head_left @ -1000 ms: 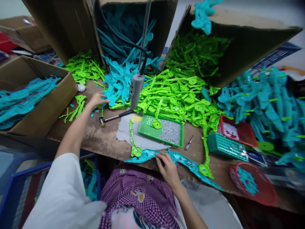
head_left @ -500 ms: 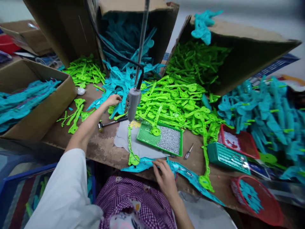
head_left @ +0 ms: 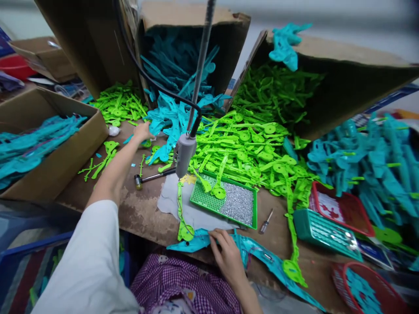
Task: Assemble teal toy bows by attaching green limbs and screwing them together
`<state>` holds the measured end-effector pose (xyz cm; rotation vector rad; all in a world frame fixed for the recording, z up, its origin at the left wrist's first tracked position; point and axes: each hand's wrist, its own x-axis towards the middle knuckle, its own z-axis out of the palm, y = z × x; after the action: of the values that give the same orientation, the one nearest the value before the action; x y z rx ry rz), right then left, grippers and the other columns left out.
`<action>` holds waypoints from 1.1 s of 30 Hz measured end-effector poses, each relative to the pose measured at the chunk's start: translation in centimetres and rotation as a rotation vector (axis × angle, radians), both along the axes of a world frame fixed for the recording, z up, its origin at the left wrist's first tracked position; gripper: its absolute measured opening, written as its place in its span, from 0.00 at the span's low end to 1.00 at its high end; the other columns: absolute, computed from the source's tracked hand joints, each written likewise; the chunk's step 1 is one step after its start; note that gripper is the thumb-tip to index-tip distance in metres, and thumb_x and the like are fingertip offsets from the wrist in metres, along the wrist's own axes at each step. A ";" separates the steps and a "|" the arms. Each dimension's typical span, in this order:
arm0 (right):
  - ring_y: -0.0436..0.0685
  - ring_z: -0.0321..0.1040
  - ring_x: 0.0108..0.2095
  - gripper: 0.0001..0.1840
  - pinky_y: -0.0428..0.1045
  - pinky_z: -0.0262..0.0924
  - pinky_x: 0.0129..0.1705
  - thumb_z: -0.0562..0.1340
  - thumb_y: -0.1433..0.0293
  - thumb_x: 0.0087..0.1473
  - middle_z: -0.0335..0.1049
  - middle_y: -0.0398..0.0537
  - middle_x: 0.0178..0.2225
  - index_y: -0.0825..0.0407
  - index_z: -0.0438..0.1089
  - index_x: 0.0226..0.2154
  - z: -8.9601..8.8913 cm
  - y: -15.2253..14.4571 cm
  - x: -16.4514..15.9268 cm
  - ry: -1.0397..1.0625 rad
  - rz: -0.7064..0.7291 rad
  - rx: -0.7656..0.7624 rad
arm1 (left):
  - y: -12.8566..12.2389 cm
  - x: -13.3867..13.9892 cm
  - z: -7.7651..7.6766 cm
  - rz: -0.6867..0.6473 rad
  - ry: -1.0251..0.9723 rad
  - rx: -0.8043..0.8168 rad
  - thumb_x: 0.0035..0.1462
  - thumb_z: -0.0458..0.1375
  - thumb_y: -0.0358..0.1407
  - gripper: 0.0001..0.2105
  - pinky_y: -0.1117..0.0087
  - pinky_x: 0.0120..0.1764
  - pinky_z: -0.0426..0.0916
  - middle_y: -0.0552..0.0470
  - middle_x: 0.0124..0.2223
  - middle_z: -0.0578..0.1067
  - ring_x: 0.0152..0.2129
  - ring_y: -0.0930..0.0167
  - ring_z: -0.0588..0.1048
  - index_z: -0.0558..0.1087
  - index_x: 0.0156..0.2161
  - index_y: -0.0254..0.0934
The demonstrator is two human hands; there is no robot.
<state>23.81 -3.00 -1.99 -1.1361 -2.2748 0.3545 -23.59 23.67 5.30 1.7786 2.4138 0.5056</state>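
Observation:
My right hand (head_left: 227, 250) is at the table's front edge, its fingers closed on a long blue plastic part (head_left: 270, 259). A thin wire runs from beside those fingers to a lime-green plastic part (head_left: 186, 233) lying against the blue part's left end. My left hand (head_left: 142, 132) is stretched forward to the left edge of a pile of blue plastic parts (head_left: 170, 117). Its fingers look closed, but what they hold is hidden. Between the hands, a grey electric screwdriver (head_left: 185, 152) hangs upright, tip down, above the upper end of the lime-green part.
A green tray (head_left: 255, 211) of small silvery pieces stands mid-table on a grey cloth. A hammer (head_left: 153, 176) and a small screwdriver (head_left: 266, 221) lie either side. Lime-green parts (head_left: 242, 144) heap behind. Cardboard boxes (head_left: 78, 144) and red baskets (head_left: 340, 283) flank the workplace.
My left hand has drawn leftward, away from the hanging screwdriver, along the blue pile. My right hand keeps its place on the blue part. The whole view has shifted slightly.

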 end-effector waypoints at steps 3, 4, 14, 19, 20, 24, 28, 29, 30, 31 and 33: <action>0.55 0.75 0.39 0.09 0.50 0.69 0.39 0.55 0.70 0.63 0.75 0.48 0.38 0.48 0.70 0.42 -0.1 0.0 0.1 -0.041 -0.006 0.000 | 1.5 0.1 1.4 0.096 0.109 -0.070 0.43 0.68 0.41 0.31 0.52 0.55 0.61 0.35 0.52 0.74 0.53 0.48 0.69 0.70 0.54 0.34; 0.55 0.75 0.39 0.09 0.50 0.69 0.39 0.56 0.70 0.63 0.75 0.48 0.38 0.47 0.70 0.43 -0.2 0.0 0.2 -0.054 -0.008 -0.002 | 1.8 0.1 1.7 0.105 0.158 -0.040 0.45 0.67 0.42 0.30 0.51 0.56 0.59 0.36 0.55 0.73 0.56 0.48 0.67 0.70 0.54 0.35; 0.54 0.74 0.36 0.09 0.49 0.69 0.37 0.55 0.71 0.62 0.74 0.47 0.37 0.48 0.70 0.41 0.3 -0.1 -0.1 -0.052 -0.003 0.002 | 0.8 3.4 -2.4 0.045 0.071 -0.089 0.57 0.56 0.41 0.18 0.52 0.51 0.64 0.33 0.52 0.74 0.52 0.49 0.69 0.75 0.50 0.34; 0.55 0.74 0.37 0.10 0.50 0.68 0.38 0.55 0.71 0.62 0.75 0.48 0.37 0.48 0.71 0.42 0.8 0.1 -0.1 -0.056 0.040 -0.003 | -1.1 4.2 -2.3 0.071 0.110 -0.077 0.57 0.54 0.37 0.18 0.50 0.54 0.61 0.33 0.51 0.75 0.53 0.50 0.69 0.74 0.50 0.33; 0.55 0.74 0.37 0.10 0.50 0.68 0.38 0.55 0.71 0.62 0.75 0.48 0.38 0.48 0.72 0.42 1.0 0.2 -0.2 -0.045 0.033 -0.008 | -1.6 4.2 -1.9 0.081 0.125 -0.063 0.57 0.53 0.36 0.17 0.50 0.54 0.61 0.36 0.50 0.76 0.52 0.51 0.70 0.74 0.50 0.35; 0.56 0.72 0.37 0.10 0.51 0.67 0.39 0.55 0.70 0.63 0.75 0.49 0.38 0.48 0.72 0.40 3.9 0.8 -1.8 0.016 0.048 -0.083 | -5.4 3.6 -0.6 0.119 0.170 -0.003 0.58 0.51 0.37 0.16 0.54 0.51 0.64 0.41 0.47 0.78 0.48 0.54 0.73 0.73 0.49 0.39; 0.55 0.71 0.39 0.11 0.51 0.65 0.43 0.54 0.67 0.64 0.74 0.49 0.38 0.49 0.72 0.40 9.4 2.0 -6.9 0.103 0.230 -0.189 | -11.5 2.8 -1.7 0.246 0.138 0.119 0.59 0.48 0.35 0.16 0.58 0.50 0.65 0.38 0.49 0.76 0.48 0.56 0.73 0.73 0.48 0.35; 0.55 0.71 0.40 0.12 0.52 0.64 0.43 0.54 0.66 0.65 0.74 0.49 0.38 0.50 0.72 0.41 10.6 2.2 -8.3 0.144 0.282 -0.183 | -13.5 2.9 -2.1 0.283 0.119 0.154 0.60 0.47 0.35 0.17 0.59 0.50 0.65 0.38 0.48 0.76 0.48 0.56 0.73 0.73 0.48 0.34; 0.55 0.71 0.41 0.12 0.52 0.64 0.45 0.53 0.66 0.65 0.74 0.49 0.39 0.50 0.71 0.42 11.5 2.3 -9.6 0.200 0.338 -0.196 | -15.6 3.1 -2.5 0.316 0.099 0.195 0.60 0.46 0.35 0.17 0.59 0.51 0.65 0.37 0.48 0.76 0.48 0.57 0.73 0.73 0.48 0.33; 0.54 0.71 0.42 0.13 0.51 0.64 0.46 0.53 0.66 0.65 0.73 0.48 0.40 0.50 0.71 0.43 11.9 2.2 -10.5 0.249 0.398 -0.223 | -18.0 3.5 -2.9 0.344 0.080 0.243 0.60 0.46 0.35 0.17 0.59 0.51 0.65 0.38 0.47 0.76 0.47 0.58 0.73 0.73 0.47 0.33; 0.53 0.71 0.44 0.13 0.51 0.65 0.48 0.53 0.65 0.65 0.73 0.49 0.41 0.49 0.71 0.45 11.7 1.8 -11.3 0.308 0.465 -0.284 | -23.5 4.9 -3.6 0.368 0.058 0.360 0.61 0.46 0.36 0.16 0.58 0.51 0.66 0.40 0.46 0.77 0.47 0.59 0.74 0.73 0.47 0.37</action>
<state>12.54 -1.22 9.68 -0.6054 -2.2312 0.9873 -18.65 0.19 1.67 1.4673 2.8526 0.9931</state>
